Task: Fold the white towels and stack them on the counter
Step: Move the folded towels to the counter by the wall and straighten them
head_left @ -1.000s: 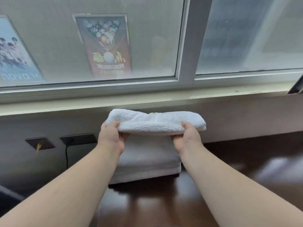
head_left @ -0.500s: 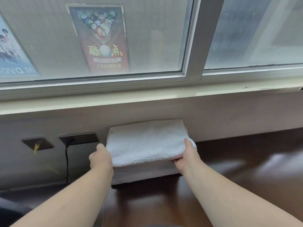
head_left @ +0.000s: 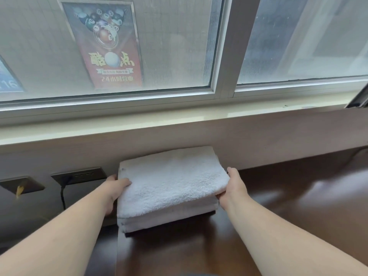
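Dark desk (head_left: 199,251) nearest me. My left hand (head_left: 114,189) and right hand (head_left: 232,188) flank the stack, fingers clamped on the ends of the top towel (head_left: 171,182). It lies on the folded towels (head_left: 167,220) below, against the wall under the window sill (head_left: 179,120). Best to square its edges with the stack, then slide both hands out level, no dragging.

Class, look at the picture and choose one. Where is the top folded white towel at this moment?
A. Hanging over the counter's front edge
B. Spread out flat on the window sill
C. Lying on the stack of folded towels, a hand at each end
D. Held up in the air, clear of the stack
C: the top towel lies on the stack on the counter, with the left hand and the right hand at its ends.
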